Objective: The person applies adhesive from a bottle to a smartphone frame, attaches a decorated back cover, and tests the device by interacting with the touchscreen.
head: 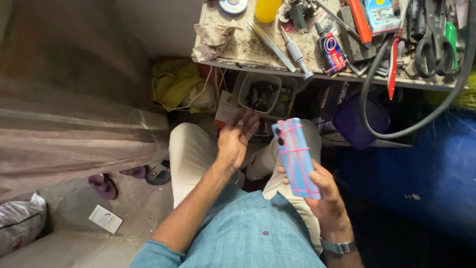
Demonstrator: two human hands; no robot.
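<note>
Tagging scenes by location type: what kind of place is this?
Probably a small repair stall or workshop, likely for phones. The cluttered workbench carries a screwdriver, tweezers and scissors. The right hand holds a blue phone bound with pink bands; the left hand is open, empty.

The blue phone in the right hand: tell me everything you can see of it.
The phone shows its light blue back, camera lenses at the top left corner. Pink rubber bands cross it lengthwise and sideways, binding it. It is tilted slightly, top end away from the person, held over the lap in the right hand, fingers behind it. The left hand is open beside it, not touching.
</note>
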